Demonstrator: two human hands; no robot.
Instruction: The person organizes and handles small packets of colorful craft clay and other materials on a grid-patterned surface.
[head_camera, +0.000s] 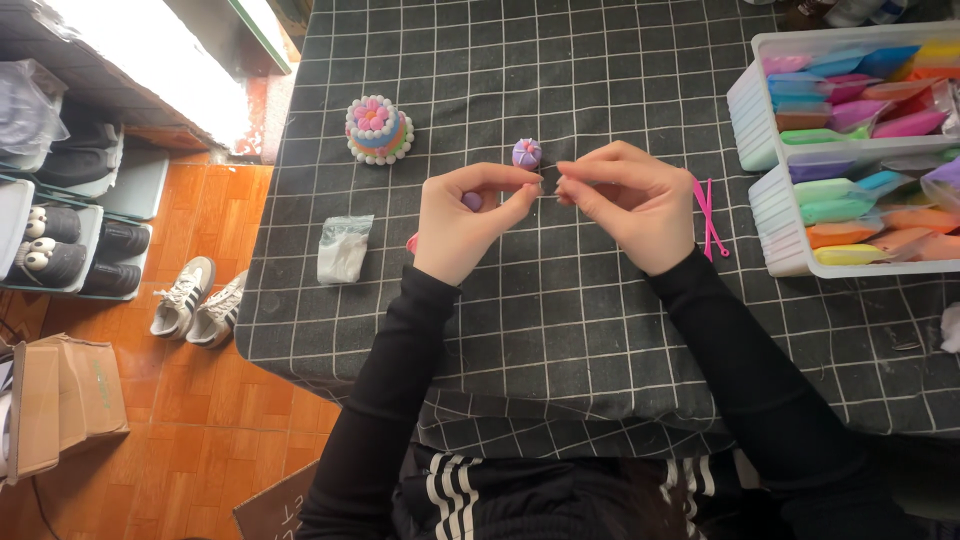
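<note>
Fingertips of left hand (462, 220) and right hand (625, 200) meet, pinching something tiny mid-desk (560, 330), near a purple ball (527, 153).

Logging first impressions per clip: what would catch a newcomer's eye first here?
Two hands meet at the centre of the checked black cloth, the left hand and right hand pinching fingertips together just below a small purple clay ball. A pastel clay cake sits upper left; trays of coloured clay packets fill the right.
</note>
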